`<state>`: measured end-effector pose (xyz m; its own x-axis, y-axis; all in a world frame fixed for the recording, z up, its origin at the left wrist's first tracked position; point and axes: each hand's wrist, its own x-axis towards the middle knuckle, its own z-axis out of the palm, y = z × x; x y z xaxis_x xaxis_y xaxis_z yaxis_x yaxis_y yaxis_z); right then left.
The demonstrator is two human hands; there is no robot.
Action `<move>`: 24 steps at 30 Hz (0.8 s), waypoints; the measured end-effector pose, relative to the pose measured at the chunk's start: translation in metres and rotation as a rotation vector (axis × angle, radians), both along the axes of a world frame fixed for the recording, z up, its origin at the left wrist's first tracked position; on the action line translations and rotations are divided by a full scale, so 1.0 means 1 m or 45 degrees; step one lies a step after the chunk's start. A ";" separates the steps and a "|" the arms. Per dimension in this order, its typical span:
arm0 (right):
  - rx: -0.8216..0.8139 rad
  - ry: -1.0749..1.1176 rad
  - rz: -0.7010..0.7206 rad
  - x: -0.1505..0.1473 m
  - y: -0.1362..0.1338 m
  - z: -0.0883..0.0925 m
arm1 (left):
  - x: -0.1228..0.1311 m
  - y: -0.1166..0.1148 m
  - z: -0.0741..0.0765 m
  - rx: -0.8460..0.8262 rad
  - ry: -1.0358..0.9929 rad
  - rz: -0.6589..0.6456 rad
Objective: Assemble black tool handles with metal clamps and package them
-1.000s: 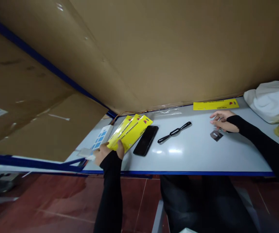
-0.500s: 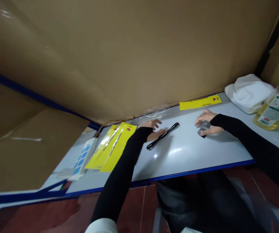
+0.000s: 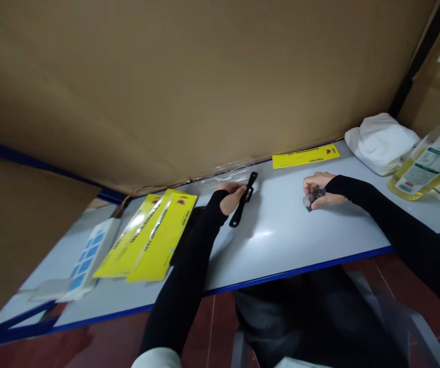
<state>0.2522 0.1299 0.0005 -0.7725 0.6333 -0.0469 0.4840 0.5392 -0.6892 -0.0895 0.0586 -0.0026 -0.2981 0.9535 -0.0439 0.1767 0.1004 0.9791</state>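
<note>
A black two-handled spokeshave (image 3: 236, 217) is gripped near its middle by my left hand (image 3: 232, 197). It slants above the white table, with a small slot at its centre and a hole at each end. Farther right, my right hand (image 3: 318, 190) pinches a small grey piece, partly see-through (image 3: 309, 199), between thumb and fingers. Its exact kind cannot be made out. Beside my left forearm lie overlapping yellow packages (image 3: 158, 240), and a dark object shows partly under their right edge.
Another yellow package (image 3: 306, 156) lies at the back. On the right are a white cloth (image 3: 380, 140) and a bottle of yellow liquid (image 3: 422, 171). A white box with blue squares (image 3: 89, 260) lies at the left. Cardboard (image 3: 204, 92) walls the back; a blue edge (image 3: 281, 273) runs along the front.
My left hand has turned the spokeshave to a steeper slant, its slotted side now showing. My right fingers have closed further round the grey piece. The view has shifted slightly.
</note>
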 end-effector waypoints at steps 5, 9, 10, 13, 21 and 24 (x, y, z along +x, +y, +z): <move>-0.192 0.437 -0.277 -0.023 -0.015 0.011 | 0.035 -0.012 0.002 -0.123 -0.518 -0.280; -0.460 0.707 -0.475 -0.038 -0.032 0.024 | 0.069 -0.025 -0.001 -0.055 -0.668 -0.329; -0.492 0.738 -0.516 -0.040 -0.036 0.026 | 0.075 -0.027 -0.003 -0.013 -0.656 -0.322; -0.565 0.839 -0.626 -0.048 -0.044 0.028 | 0.088 -0.030 -0.011 0.119 -0.603 -0.267; -0.508 0.906 -0.824 -0.087 -0.073 0.007 | 0.114 -0.040 -0.025 0.214 -0.664 -0.028; -0.173 0.760 -0.843 -0.094 -0.081 0.003 | 0.119 -0.045 -0.022 0.190 -0.742 -0.088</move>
<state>0.1587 0.0493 0.0040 -0.1714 0.9755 0.1380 0.2077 0.1727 -0.9628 0.0291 0.0134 -0.0245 -0.2024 0.9782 -0.0456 -0.3919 -0.0382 0.9192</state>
